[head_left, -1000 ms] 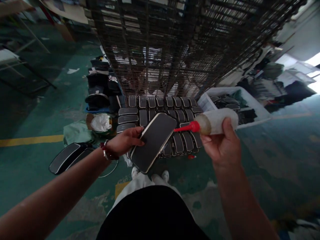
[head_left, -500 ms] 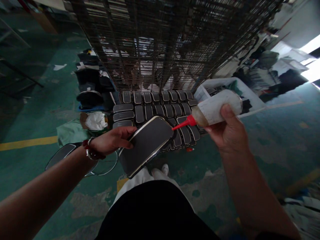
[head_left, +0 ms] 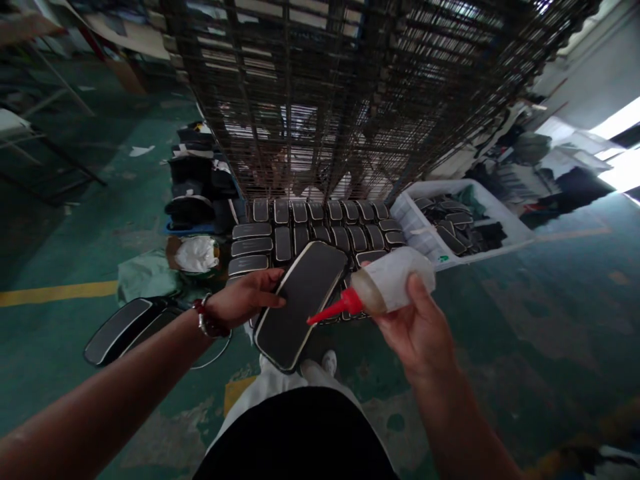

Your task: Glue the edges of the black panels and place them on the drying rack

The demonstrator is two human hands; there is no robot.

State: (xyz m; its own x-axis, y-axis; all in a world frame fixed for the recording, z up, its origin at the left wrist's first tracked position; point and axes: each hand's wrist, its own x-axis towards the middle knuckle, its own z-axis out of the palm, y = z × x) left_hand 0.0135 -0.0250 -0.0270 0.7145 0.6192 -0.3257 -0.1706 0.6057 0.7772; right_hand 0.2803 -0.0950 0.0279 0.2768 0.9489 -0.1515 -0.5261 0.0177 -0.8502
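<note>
My left hand (head_left: pixel 253 293) grips the left long edge of a dark, rounded rectangular panel (head_left: pixel 305 293), its thumb on the upper face. A pale line runs around the panel's rim, and the panel is tilted in front of my legs. In my right hand (head_left: pixel 420 327) is a whitish squeeze bottle (head_left: pixel 395 280), my fingers wrapped round its body. Its red nozzle (head_left: pixel 333 308) points left and down, the tip over the lower right part of the panel. Whether the tip touches the panel I cannot tell.
Several similar panels (head_left: pixel 283 243) lie in rows on the floor beneath a wire rack (head_left: pixel 320 100). A white crate (head_left: pixel 423 237) with dark pieces stands right. To the left are black stacks (head_left: pixel 193 173), an open bag (head_left: pixel 197 253) and more panels (head_left: pixel 117 330).
The bottle has moved left and down, its nozzle tip passing from the panel's upper right corner to its lower right part. The panel has turned more upright in view.
</note>
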